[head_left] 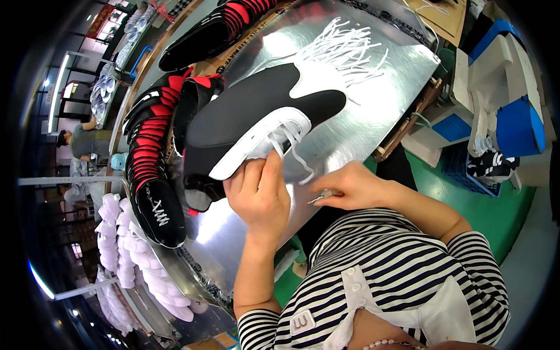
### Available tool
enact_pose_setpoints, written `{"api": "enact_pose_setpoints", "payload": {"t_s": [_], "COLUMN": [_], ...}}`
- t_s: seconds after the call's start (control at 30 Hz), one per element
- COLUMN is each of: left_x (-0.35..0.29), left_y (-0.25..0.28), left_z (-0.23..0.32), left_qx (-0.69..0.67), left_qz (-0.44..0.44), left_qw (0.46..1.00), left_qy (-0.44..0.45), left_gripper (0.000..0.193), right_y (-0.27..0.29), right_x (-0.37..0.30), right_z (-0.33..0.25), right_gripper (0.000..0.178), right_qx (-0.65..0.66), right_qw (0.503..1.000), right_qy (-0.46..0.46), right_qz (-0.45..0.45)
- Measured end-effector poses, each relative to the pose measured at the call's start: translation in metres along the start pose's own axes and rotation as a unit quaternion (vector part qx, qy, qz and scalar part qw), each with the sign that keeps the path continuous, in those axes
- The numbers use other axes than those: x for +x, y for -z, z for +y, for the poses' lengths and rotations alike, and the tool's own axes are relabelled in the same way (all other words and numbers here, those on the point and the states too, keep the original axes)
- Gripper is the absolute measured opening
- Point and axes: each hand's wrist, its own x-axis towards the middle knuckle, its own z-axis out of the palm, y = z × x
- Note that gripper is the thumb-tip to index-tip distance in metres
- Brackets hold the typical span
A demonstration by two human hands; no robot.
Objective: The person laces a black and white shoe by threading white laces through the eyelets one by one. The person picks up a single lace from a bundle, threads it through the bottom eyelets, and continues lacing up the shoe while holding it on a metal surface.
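Note:
A black shoe upper (pixel 233 116) with a white eyelet panel (pixel 262 140) lies over the metal tabletop. My left hand (pixel 256 195) is closed at the panel's lower edge, gripping the upper with bent fingers. A white shoelace (pixel 298 153) runs through the panel and hangs in a loop just above that hand. To the right, my right hand (pixel 353 186) pinches a small shiny metal tool (pixel 322 196) with a twisted shaft; its tip points left, apart from the upper. A bunch of white laces (pixel 344 55) spreads beyond the upper.
Long stacks of black and red shoe uppers (pixel 153 140) line the table's left side. The metal tabletop (pixel 402 76) ends on the right near a blue crate (pixel 466 169) and a white-and-blue machine (pixel 507 87). Pale stacked pieces (pixel 140 256) stand at lower left. Another person (pixel 87 140) works far left.

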Motion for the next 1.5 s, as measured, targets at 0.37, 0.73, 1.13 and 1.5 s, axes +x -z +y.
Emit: {"api": "enact_pose_setpoints", "payload": {"t_s": [0.37, 0.73, 1.13, 1.5], "left_x": [0.026, -0.006, -0.035, -0.033], "left_y": [0.024, -0.002, -0.044, -0.053], "left_z": [0.013, -0.012, -0.016, -0.005], "left_qx": [-0.053, -0.187, -0.268, -0.194], "left_qz": [0.022, -0.133, -0.291, -0.231], "left_qw": [0.998, 0.965, 0.888, 0.93], "left_qy": [-0.017, 0.127, 0.235, 0.212], "left_gripper": [0.023, 0.015, 0.028, 0.03], "right_y": [0.039, 0.001, -0.003, -0.013], "right_x": [0.052, -0.051, 0.032, 0.031], "right_z": [-0.002, -0.005, 0.019, 0.025], "right_gripper": [0.019, 0.012, 0.017, 0.018], "right_qx": [0.294, 0.218, 0.18, 0.139], "right_qw": [0.953, 0.968, 0.954, 0.956], "right_qy": [-0.009, -0.071, -0.123, -0.107], "right_qz": [0.07, -0.097, 0.206, 0.235]}}
